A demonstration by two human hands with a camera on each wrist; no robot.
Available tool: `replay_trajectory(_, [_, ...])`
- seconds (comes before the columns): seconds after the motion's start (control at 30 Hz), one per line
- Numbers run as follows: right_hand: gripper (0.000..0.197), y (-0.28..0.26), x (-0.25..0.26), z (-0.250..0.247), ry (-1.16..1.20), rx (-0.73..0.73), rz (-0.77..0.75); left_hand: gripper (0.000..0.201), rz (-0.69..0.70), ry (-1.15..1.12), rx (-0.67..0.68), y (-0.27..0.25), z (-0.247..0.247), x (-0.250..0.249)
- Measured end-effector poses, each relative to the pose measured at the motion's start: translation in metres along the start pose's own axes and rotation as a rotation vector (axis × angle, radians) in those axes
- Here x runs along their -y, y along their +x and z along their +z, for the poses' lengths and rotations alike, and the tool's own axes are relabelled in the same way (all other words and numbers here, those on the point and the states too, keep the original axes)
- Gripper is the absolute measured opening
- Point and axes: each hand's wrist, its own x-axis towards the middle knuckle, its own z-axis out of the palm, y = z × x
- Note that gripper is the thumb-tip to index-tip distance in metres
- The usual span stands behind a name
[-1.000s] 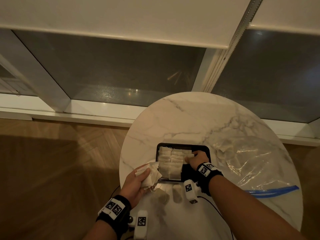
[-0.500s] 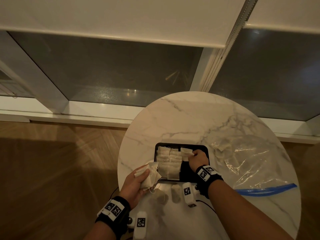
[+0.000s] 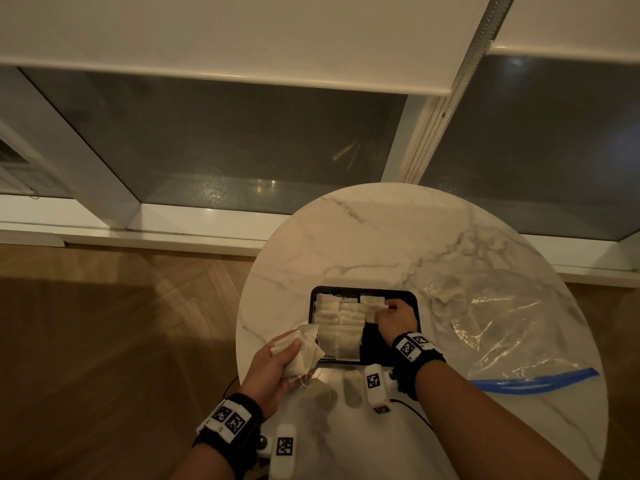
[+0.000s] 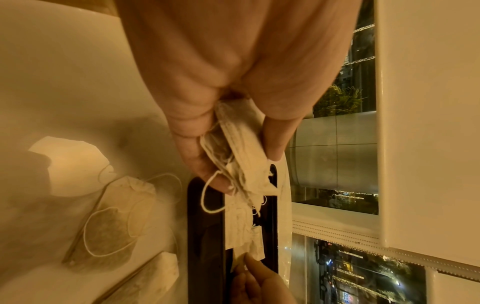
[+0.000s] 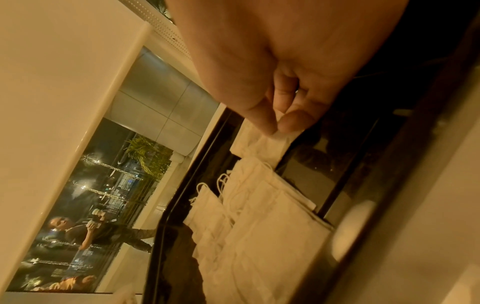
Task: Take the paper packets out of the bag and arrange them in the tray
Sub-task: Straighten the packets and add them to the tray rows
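Observation:
A black tray (image 3: 414, 299) sits on the round marble table (image 3: 381, 237), with rows of white paper packets (image 3: 341, 327) filling its left and middle. My right hand (image 3: 394, 315) is over the tray's far right part and pinches one packet (image 5: 272, 144) between thumb and fingers, low over the tray (image 5: 166, 226). Just left of the tray, my left hand (image 3: 277, 358) grips a bunch of packets (image 3: 306, 351) with strings dangling (image 4: 241, 160). A clear plastic bag (image 3: 502, 334) with a blue zip lies to the right, a few packets still inside.
Two loose packets (image 3: 351, 386) lie on the table in front of the tray, also seen in the left wrist view (image 4: 114, 216). The table edge is close on the left, with wooden floor (image 3: 104, 341) below. A window and sill run behind.
My right hand has shifted slightly toward the tray's far right corner with a packet in its pinch. The left hand has stayed put with its bunch.

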Motion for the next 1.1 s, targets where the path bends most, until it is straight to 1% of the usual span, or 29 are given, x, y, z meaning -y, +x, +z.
replay_trajectory(0.13, [0.025, -0.001, 0.0, 0.003, 0.109, 0.032, 0.033, 0.03, -0.002, 0.004, 0.003, 0.001, 0.0, 0.0])
replay_trajectory(0.23, [0.034, 0.002, -0.004, 0.006, 0.152, 0.049, 0.019, 0.032, -0.001, 0.009, 0.0, 0.001, -0.001, 0.0])
replay_trajectory(0.27, [0.034, 0.003, -0.005, 0.007, 0.156, 0.051, 0.007, 0.033, -0.002, 0.008, -0.005, 0.002, -0.001, 0.0])
replay_trajectory(0.37, [0.016, 0.002, -0.003, 0.008, 0.171, 0.041, -0.024, 0.034, -0.001, 0.002, -0.013, 0.003, 0.0, 0.0])
replay_trajectory(0.5, [0.012, 0.001, 0.0, 0.008, 0.157, 0.024, -0.039, 0.033, -0.003, -0.005, -0.006, 0.003, 0.001, 0.0])
replay_trajectory(0.7, [0.027, 0.004, -0.001, 0.008, 0.134, 0.006, -0.029, 0.033, 0.002, -0.017, 0.0, 0.005, 0.0, 0.0])
replay_trajectory(0.93, [0.036, 0.0, 0.003, 0.005, 0.137, -0.02, -0.014, 0.034, 0.0, -0.046, -0.02, 0.008, -0.001, 0.002])
replay_trajectory(1.1, [0.049, -0.008, 0.01, 0.004, 0.106, -0.031, 0.003, 0.036, 0.002, -0.042, -0.015, 0.01, -0.004, 0.003])
